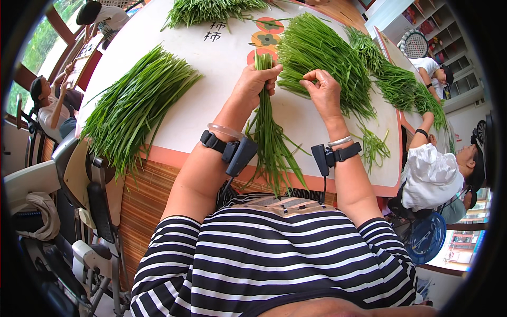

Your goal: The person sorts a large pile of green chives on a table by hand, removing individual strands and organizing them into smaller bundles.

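Left hand [257, 82]: closed in a fist around a bundle of long green leaves [268, 138], thumb laid across the stalks. Short ends stand just beyond the fist; the long part hangs back toward the body, fanning out over the near table edge. Right hand [323, 94]: just right of the left, apart from the bundle, fingers curled, thumb and forefinger brought together at the tips. Cannot tell whether anything thin is pinched there.

Wrists: a clear bangle [225, 130] and a black strapped device [241, 157] on the left; a silver bangle [340, 141] and a second strapped device [321, 159] on the right.

Just beyond the right hand, a big leaf pile [322, 50]. Nearer the body and right of that hand, loose leaf scraps [376, 146]. Well left of the left hand, another leaf pile [138, 105], tips over the edge. Far beyond both hands, a third leaf heap [211, 10]. All on a white table [182, 39] with a salmon border.

Farther right of the right hand, a co-worker in a white top [430, 177] reaches toward more greens [404, 84]; a blue stool [425, 238] nearby. Farther left of the left hand, a seated person [53, 108].
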